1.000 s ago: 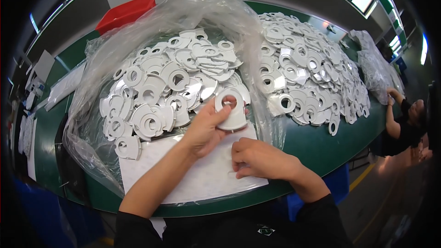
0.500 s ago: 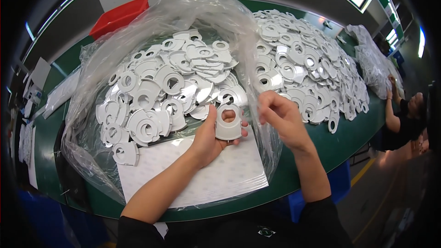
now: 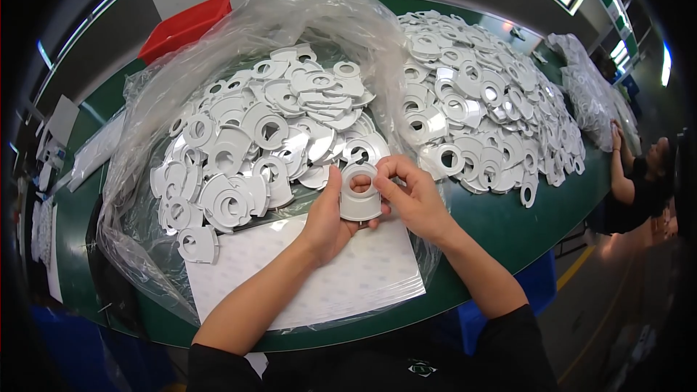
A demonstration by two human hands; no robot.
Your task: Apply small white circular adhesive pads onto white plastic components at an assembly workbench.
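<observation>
A white plastic plate with a large round hole (image 3: 360, 208) is upright in my left hand (image 3: 325, 219), gripped between the thumb and the fingers behind it. My right hand (image 3: 412, 201) has closed its thumb and forefinger on the plate's upper right rim, beside the hole. Whether the right fingertips also hold some small piece cannot be made out. Just beyond my hands, a heap of similar white plates (image 3: 234, 143) lies in an open clear plastic bag (image 3: 138, 167). Under my left forearm rests a stack of pale, flat sheets (image 3: 308, 294).
A larger heap of the white plates (image 3: 501, 112) covers the green table (image 3: 501, 239) on the right. A red bin (image 3: 185, 29) stands at the back left. Far right, another person (image 3: 632, 174) handles a clear bag (image 3: 588, 91). A blue container (image 3: 537, 294) is below the table edge.
My right hand has moved left and slightly down, from beside the bag's edge onto the held plate. My left hand has stayed nearly still with the plate.
</observation>
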